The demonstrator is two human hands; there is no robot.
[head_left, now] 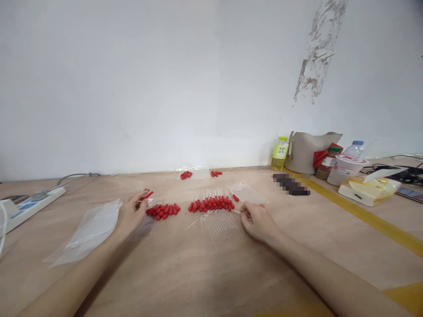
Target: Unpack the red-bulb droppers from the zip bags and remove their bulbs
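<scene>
My left hand (134, 209) pinches a red rubber dropper bulb (150, 195), which points up to the right. Just right of it lies a pile of loose red bulbs (163, 211). My right hand (258, 219) is closed on one end of a thin clear dropper tube (211, 213), whose narrow tip slants down to the left. Between the hands, a row of droppers with red bulbs (213, 203) lies with the tubes pointing to the wall. In front of them several bare clear tubes (220, 224) lie side by side. One red bulb (235, 198) sits near my right fingers.
Clear plastic bags (89, 231) lie under my left forearm, and another bag (246, 193) is behind my right hand. More red bulbs (186, 175) lie by the wall. A power strip (36, 207) is at left; a tea bottle (279, 154), grey bag (302, 152) and tissue pack (368, 190) stand at right.
</scene>
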